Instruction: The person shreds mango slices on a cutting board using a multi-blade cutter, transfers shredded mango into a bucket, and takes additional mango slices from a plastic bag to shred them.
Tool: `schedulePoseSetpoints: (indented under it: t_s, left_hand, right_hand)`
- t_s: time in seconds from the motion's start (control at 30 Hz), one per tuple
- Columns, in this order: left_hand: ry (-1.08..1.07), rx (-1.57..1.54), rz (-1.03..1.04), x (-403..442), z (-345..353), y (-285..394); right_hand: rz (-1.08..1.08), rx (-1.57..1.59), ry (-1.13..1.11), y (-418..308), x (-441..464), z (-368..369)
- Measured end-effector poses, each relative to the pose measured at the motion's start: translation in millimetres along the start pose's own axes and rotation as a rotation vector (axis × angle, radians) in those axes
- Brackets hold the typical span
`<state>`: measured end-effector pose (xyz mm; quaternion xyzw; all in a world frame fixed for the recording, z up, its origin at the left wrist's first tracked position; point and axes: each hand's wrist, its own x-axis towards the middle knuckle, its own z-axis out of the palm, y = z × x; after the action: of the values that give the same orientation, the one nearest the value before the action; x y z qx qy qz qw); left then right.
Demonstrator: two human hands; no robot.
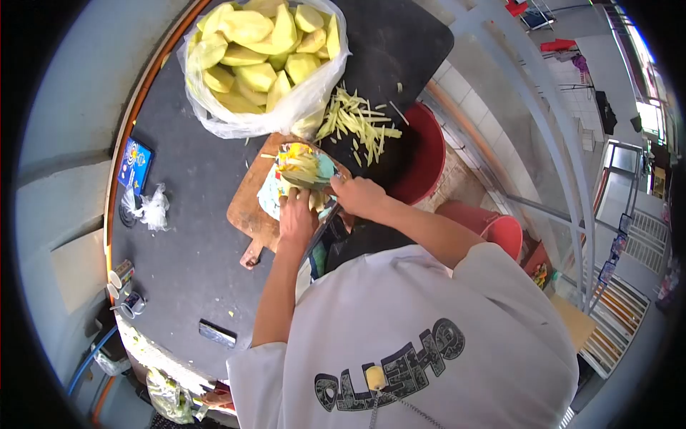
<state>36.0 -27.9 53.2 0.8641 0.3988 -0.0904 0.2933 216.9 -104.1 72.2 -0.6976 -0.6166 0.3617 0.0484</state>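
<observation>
Head view, from the left: two cups (121,274) stand at the table (189,268) edge, with a blue box (134,164) and a crumpled clear bag (154,209) farther off, and a phone (216,333) lying nearer the person. Farther to the right, an open plastic bag (214,120) bulges with peeled yellow chunks (254,75). Just nearer than it lies a wooden cutting board (246,200), its handle pointing near and left; on it sits a patterned sheet (268,200) bearing cut yellow pieces (300,159).

The left hand (296,218) bends its fingers down onto these pieces; whether they pinch one or only press, I cannot tell. To its right, the right hand (359,196) is closed around a knife (309,181), whose blade lies across the pieces just beyond the left fingertips. Should a wet piece roll or the sheet slide on the wood, that blade could catch a finger.

Farther right, a loose heap of strips (357,125) lies by the table's edge, near a red bucket (431,154); a sweep of the right forearm could scatter some off. A second red container (504,236) stands beyond, rightmost.
</observation>
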Motion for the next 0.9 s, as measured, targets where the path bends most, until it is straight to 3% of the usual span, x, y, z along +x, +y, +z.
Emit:
schedulePoseSetpoints:
  t_s: [0.07, 0.17, 0.23, 0.27, 0.43, 0.47, 0.53, 0.67, 0.73, 0.8, 0.87, 0.9]
  left_hand:
    - [0.018, 0.059, 0.001, 0.5, 9.0, -4.6]
    - [0.122, 0.017, 0.201, -0.7, 31.7, -29.5]
    - [0.087, 0.024, 0.117, 2.7, 14.5, -10.4]
    - [0.033, 0.036, 0.037, -1.6, 7.6, -4.6]
    - [0.092, 0.084, 0.150, -8.2, 25.5, -20.1]
    - [0.078, 0.075, 0.129, -1.2, 25.1, -19.0]
    - [0.039, 0.069, 0.107, -8.6, 18.5, -15.0]
    - [-0.050, 0.073, -0.017, -3.6, 9.0, -6.5]
    - [0.191, 0.015, 0.221, -2.0, 13.0, -12.9]
    - [0.117, 0.076, 0.151, -11.5, 13.1, -6.3]
    - [-0.055, 0.027, -0.094, -1.9, 6.2, -1.2]
    - [-0.037, 0.031, -0.097, 6.4, 7.5, -7.4]
  right_hand:
    - [0.015, -0.023, 0.007, -8.2, -0.6, 4.4]
    - [-0.051, -0.001, -0.012, -22.4, -9.5, -7.8]
    - [0.023, -0.039, -0.099, -13.5, -4.6, -6.1]
    - [-0.041, -0.069, -0.037, 7.1, -0.1, 4.8]
    - [-0.055, -0.075, -0.044, -27.0, -14.9, -3.2]
    - [-0.110, -0.118, -0.030, -25.8, -10.5, -12.6]
    - [0.015, 0.032, -0.077, 9.1, 7.0, 14.8]
    - [-0.055, -0.038, 0.024, -6.1, 5.9, -3.7]
    - [-0.092, -0.021, 0.037, -10.1, -3.4, -3.2]
    - [-0.041, -0.106, -0.077, 3.5, 1.0, -0.5]
    - [-0.089, -0.120, -0.032, 12.9, 9.5, -1.6]
    - [-0.090, -0.092, -0.011, 2.3, 9.2, -6.3]
